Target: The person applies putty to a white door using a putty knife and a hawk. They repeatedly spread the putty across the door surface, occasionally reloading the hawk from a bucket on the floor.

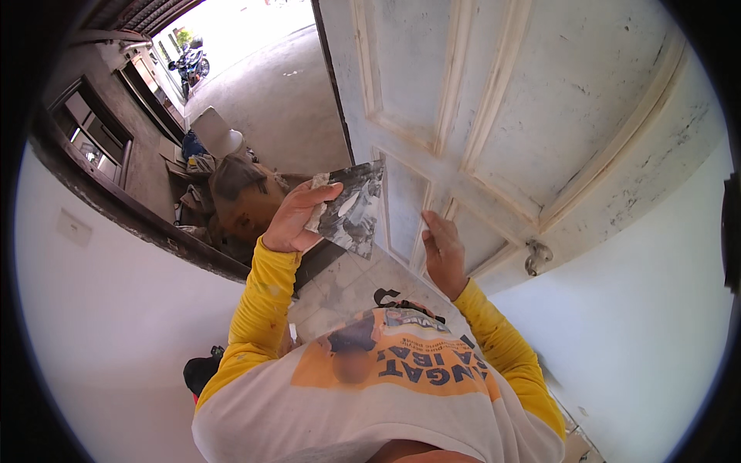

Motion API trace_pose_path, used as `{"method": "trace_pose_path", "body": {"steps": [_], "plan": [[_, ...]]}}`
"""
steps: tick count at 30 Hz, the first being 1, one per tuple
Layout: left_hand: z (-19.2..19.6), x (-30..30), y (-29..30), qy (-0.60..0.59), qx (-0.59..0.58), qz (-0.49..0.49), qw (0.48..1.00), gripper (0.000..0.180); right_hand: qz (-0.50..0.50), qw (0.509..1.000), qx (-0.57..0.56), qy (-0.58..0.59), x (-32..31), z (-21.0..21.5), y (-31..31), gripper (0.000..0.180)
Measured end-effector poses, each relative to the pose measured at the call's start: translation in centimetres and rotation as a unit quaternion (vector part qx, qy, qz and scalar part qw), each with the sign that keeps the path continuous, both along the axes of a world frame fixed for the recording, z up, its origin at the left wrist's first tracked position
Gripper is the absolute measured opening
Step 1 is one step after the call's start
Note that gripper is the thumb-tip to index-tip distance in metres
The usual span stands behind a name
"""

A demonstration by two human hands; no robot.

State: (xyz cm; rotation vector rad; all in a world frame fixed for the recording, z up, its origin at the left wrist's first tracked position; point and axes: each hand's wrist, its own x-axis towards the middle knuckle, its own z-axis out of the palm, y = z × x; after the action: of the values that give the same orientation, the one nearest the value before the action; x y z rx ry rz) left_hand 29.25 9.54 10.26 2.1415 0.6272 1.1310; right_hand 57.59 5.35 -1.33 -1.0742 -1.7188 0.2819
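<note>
My left hand (296,219) grips a thin, dark flat plate (356,207) smeared with whitish putty, thumb on top and the other fingers underneath. A white dab lies near the plate's middle. To the right, my right hand (445,253) is raised in front of a panelled door (494,108) with its fingers partly stretched and no tool visible in it. Its fingertips are at the raised moulding of a lower panel; whether they touch it I cannot tell. The door is whitish, with patchy filler and dark scuffs.
A metal door knob (538,257) sticks out right of my right hand. Brown cardboard (243,197) and clutter lie beyond the dark door frame (147,224) on the left. Pale tiles (340,282) cover the floor below. Farther off, a motorcycle (190,65) stands outside.
</note>
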Motion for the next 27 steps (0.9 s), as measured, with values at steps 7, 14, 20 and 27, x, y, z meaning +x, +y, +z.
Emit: {"method": "trace_pose_path", "body": {"steps": [7, 14, 20, 27], "plan": [[-0.8, 0.4, -0.1, 0.118, 0.104, 0.048, 0.986, 0.046, 0.014, 0.982, -0.060, 0.176, -0.5, 3.5, -0.9, 0.034], [-2.9, 0.5, -1.5, -0.069, -0.089, -0.005, 0.994, 0.036, -0.137, 0.959, -0.026, 0.248, 5.6, 12.8, 2.7, 0.039], [-5.2, -1.2, -0.5, -0.042, -0.016, 0.013, 0.999, 0.058, -0.173, 0.966, 0.067, 0.180, 8.1, 15.8, 7.1, 0.039], [-5.8, -2.1, -0.7, -0.012, 0.037, 0.012, 0.999, 0.068, -0.211, 0.961, 0.112, 0.137, 4.3, 16.3, 9.9, 0.048]]}}
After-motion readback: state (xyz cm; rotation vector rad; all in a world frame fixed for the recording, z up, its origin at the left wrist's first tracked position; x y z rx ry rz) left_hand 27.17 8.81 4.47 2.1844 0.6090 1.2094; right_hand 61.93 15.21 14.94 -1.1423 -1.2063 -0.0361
